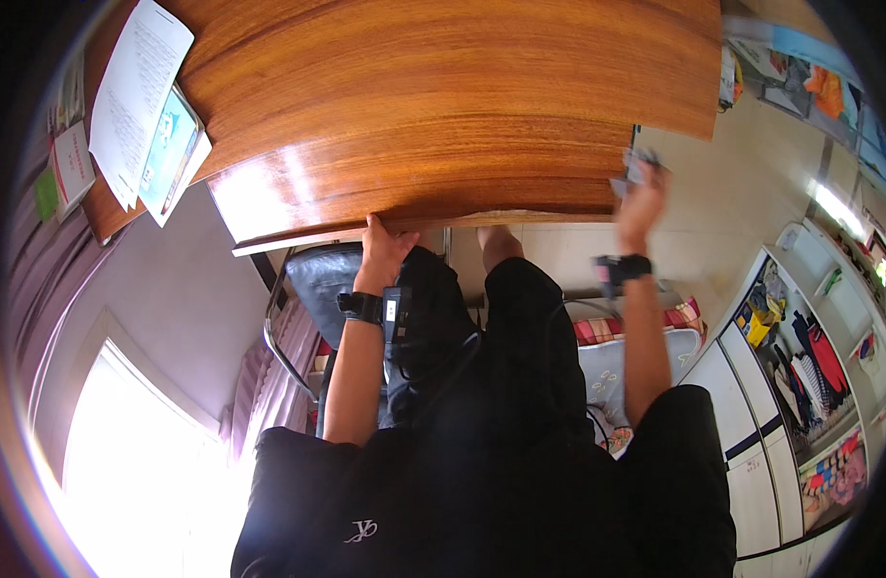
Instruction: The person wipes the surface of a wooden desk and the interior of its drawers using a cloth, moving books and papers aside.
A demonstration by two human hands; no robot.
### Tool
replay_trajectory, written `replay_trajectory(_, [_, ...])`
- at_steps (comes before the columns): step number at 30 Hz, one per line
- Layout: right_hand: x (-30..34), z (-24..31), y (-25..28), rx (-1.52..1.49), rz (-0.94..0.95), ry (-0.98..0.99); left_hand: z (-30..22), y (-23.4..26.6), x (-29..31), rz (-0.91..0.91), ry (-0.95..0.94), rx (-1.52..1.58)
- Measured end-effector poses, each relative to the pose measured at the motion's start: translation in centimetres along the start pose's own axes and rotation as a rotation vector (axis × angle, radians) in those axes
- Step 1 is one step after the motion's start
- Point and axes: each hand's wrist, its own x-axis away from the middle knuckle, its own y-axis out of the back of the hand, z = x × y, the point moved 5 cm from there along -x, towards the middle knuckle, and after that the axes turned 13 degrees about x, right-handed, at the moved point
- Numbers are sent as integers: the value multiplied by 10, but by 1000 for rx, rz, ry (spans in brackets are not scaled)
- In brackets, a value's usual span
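My left hand is at the front edge of a glossy wooden panel, thumb and forefinger apart and touching or very near that edge. Its other fingers are hard to make out. At the panel's right end my right hand is closed round a crumpled grey cloth, smeared by motion. The panel juts out toward me from the larger wooden tabletop. Both wrists wear black straps with small devices.
Printed papers and a blue-and-white booklet overhang the tabletop's left side. Below the panel stands a black chair with a metal frame. A white cabinet with clothes on open shelves is at right; a bright window is at left.
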Motion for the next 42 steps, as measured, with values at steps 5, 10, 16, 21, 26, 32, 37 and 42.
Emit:
replay_trajectory(5, [7,-66,106,732,-300,107,2,4,3,34,-55,-30])
replay_trajectory(10, [47,37,33,-208,-49,84,9,-15,37,301,279,-134])
replay_trajectory(16, [88,102,-40,-993,581,-312,45,-110,128,649,45,-522])
replay_trajectory(21, [114,122,-50,-901,698,-362,60,-137,137,731,89,-173])
replay_trajectory(26, [107,140,-37,-615,600,-184,51,-124,121,699,-73,-346])
replay_trajectory(32, [100,128,-40,-409,498,-139,25,-117,126,529,-220,-335])
replay_trajectory(37, [111,157,-51,-101,282,78,8,-106,124,300,-772,-659])
replay_trajectory(42, [138,222,-79,87,281,400,-10,-105,139,192,-918,-599])
